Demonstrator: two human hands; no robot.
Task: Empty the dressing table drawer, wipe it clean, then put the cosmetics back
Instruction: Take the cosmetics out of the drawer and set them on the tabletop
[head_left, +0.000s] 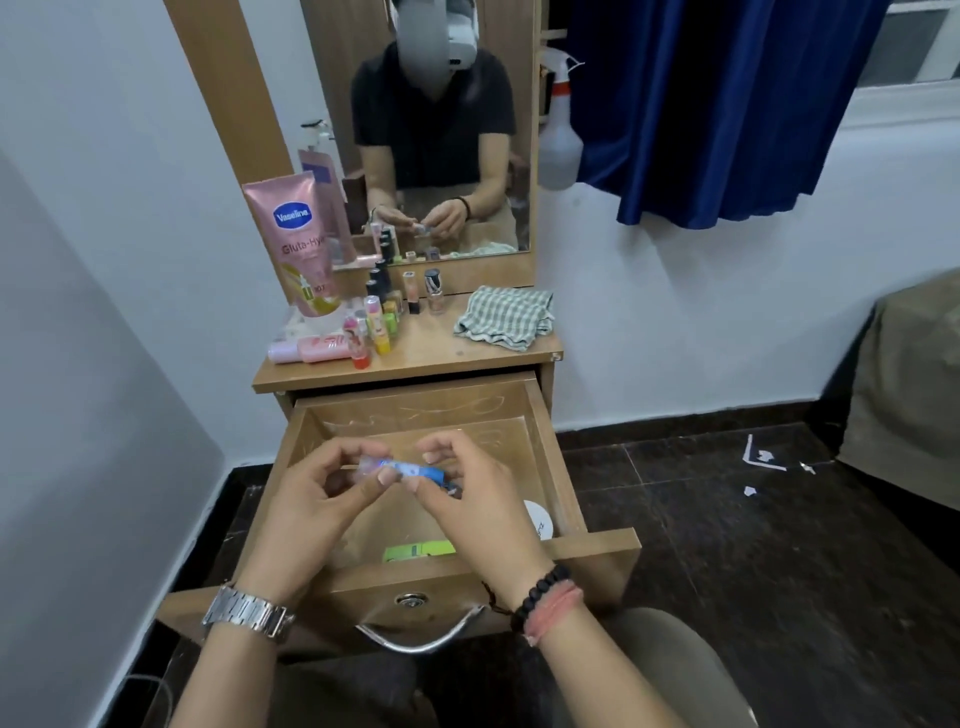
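Drawer (545, 431) of scratched wood, slim blue tube (415, 470) above

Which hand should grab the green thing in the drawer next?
The right hand, probably. The green tube lies near the front of the drawer, just below that wrist. The left hand sits further off, and both are pinching the blue tube.

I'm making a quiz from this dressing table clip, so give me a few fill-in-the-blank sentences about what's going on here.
1. Both hands, left hand and right hand, hold a small blue tube over the open ____.
2. The checked cloth lies on the ____.
3. The Vaseline tube is coloured ____.

Missing words: drawer; tabletop; pink
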